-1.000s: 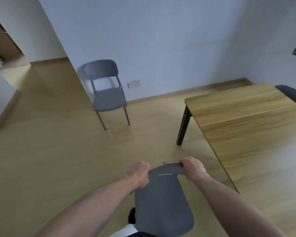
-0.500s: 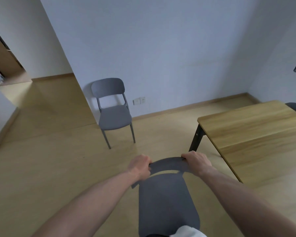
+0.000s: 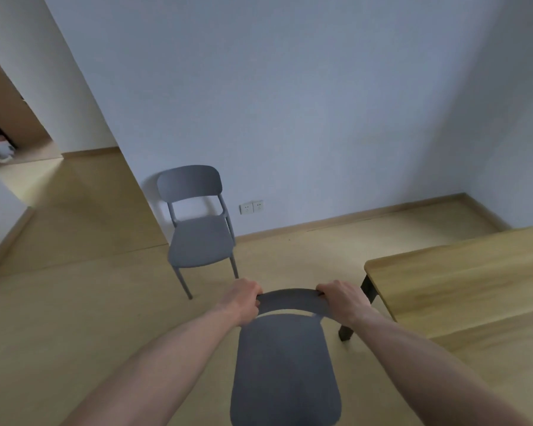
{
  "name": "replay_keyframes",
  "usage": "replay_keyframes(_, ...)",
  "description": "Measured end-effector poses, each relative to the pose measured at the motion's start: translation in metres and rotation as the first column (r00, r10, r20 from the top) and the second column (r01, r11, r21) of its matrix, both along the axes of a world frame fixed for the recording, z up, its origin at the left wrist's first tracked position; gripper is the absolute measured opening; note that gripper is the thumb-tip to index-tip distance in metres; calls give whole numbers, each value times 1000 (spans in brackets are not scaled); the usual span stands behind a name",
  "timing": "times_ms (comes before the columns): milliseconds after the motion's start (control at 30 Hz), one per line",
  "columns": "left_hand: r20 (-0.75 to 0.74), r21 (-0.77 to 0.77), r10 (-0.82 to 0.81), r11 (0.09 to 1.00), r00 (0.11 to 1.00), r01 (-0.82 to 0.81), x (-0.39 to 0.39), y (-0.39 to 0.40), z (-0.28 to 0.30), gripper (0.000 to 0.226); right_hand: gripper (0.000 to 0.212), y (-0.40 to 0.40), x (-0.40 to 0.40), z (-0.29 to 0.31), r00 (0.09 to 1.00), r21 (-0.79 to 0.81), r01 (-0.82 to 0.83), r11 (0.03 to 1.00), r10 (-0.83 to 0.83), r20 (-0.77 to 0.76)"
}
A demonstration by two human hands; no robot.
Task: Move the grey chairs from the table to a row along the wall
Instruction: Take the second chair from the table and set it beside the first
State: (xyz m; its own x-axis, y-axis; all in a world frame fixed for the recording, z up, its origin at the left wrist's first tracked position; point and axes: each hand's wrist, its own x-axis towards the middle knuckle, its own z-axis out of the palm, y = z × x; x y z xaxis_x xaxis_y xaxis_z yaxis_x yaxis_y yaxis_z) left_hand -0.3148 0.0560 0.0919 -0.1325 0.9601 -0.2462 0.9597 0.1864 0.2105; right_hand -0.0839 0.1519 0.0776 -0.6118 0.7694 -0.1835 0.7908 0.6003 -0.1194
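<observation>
I hold a grey chair (image 3: 285,364) in front of me, its seat towards me and its backrest away. My left hand (image 3: 242,298) grips the left end of the backrest and my right hand (image 3: 342,298) grips the right end. A second grey chair (image 3: 197,238) stands upright against the white wall (image 3: 290,103), facing me, ahead and to the left of the held chair. The wooden table (image 3: 462,284) with a black leg is at the right, close to my right hand.
A double wall socket (image 3: 251,206) sits low on the wall just right of the standing chair. Wood floor (image 3: 351,238) runs along the wall between that chair and the right corner. A doorway (image 3: 10,139) opens at the far left.
The view has tilted up and I have moved forward with the held chair. The standing chair and wall are nearer, and the table has slid toward the right edge.
</observation>
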Motion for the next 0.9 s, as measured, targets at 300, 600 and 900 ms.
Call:
replay_keyframes(300, -26, -8, 84, 996, 996, -84, -12, 105, 7, 15, 24, 127, -23, 9, 994, 40, -107, 993, 107, 18)
replay_keyframes(600, -5, -11, 107, 994, 994, -107, -35, 183, 8, 15, 24, 218, -52, 12, 992, 33, -113, 993, 111, 64)
replay_keyframes(900, -27, -34, 67, 997, 997, -68, -92, 278, -11, 16, 25, 301, -103, -3, 987, -13, -86, 996, 87, 137)
